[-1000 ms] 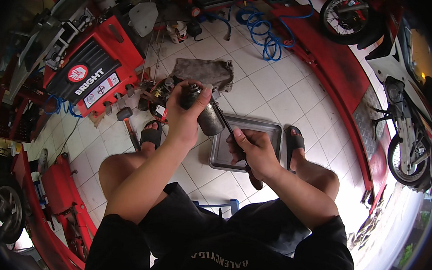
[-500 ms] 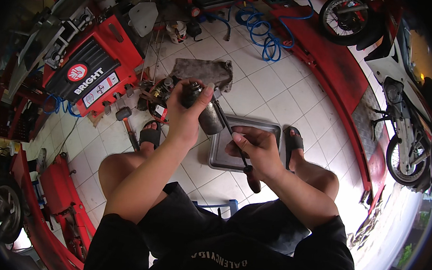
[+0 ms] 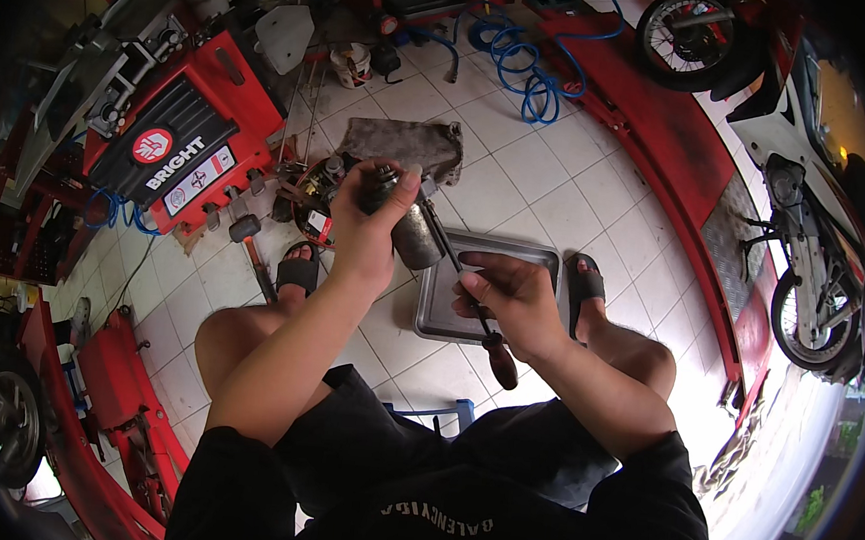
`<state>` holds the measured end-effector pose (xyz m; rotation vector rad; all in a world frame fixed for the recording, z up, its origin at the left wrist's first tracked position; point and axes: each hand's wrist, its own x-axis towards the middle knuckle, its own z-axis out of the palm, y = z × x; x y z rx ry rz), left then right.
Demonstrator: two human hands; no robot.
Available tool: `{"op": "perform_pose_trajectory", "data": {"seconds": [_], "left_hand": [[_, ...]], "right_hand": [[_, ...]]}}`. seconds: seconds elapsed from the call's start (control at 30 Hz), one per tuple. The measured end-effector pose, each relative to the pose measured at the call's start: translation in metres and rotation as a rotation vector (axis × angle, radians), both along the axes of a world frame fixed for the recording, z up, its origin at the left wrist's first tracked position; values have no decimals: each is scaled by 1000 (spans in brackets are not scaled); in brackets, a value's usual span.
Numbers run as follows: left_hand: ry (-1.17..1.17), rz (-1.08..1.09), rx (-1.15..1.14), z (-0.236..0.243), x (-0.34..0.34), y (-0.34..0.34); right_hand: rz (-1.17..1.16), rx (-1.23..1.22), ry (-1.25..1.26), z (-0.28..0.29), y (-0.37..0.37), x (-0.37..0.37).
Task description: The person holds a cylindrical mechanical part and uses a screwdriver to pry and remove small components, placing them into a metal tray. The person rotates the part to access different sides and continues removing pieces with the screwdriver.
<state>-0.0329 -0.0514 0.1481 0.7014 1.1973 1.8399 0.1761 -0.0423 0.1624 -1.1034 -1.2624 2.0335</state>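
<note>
My left hand (image 3: 364, 227) is closed around a worn metal cylinder (image 3: 417, 239) with a dark, stepped end (image 3: 383, 176) showing between thumb and fingers. Pinched by its thin shaft in my right hand (image 3: 511, 301) is a screwdriver (image 3: 497, 361) with a reddish-brown handle, which points down toward me. Its shaft runs up alongside the cylinder; whether the tip touches the cylinder I cannot tell. Below both hands, a shallow grey metal tray (image 3: 435, 323) rests on the floor between my feet.
A dirty grey cloth (image 3: 401, 144) lies beyond my hands. To the left stand a red machine (image 3: 249, 97) and a hammer (image 3: 258, 268). A coiled blue hose (image 3: 536, 82) and a long red ramp (image 3: 653, 135) are at the back right, with a motorcycle (image 3: 792, 225) farther right.
The screwdriver handle has swung slightly and shows more of its reddish side. My right fingers have shifted a little on the shaft. My left hand and the cylinder stay almost in place.
</note>
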Motion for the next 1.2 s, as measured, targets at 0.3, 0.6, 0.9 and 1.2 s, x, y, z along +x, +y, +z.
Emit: {"op": "perform_pose_trajectory", "data": {"seconds": [0.3, 0.6, 0.9, 1.2], "left_hand": [[-19, -6, 3, 0, 1, 2], [-19, -17, 5, -1, 0, 1], [-99, -26, -9, 3, 6, 0], [0, -55, 10, 0, 8, -1]], "right_hand": [[9, 184, -79, 2, -3, -2], [-31, 43, -1, -1, 2, 0], [-49, 228, -32, -8, -8, -4], [-106, -1, 50, -5, -3, -3]]}}
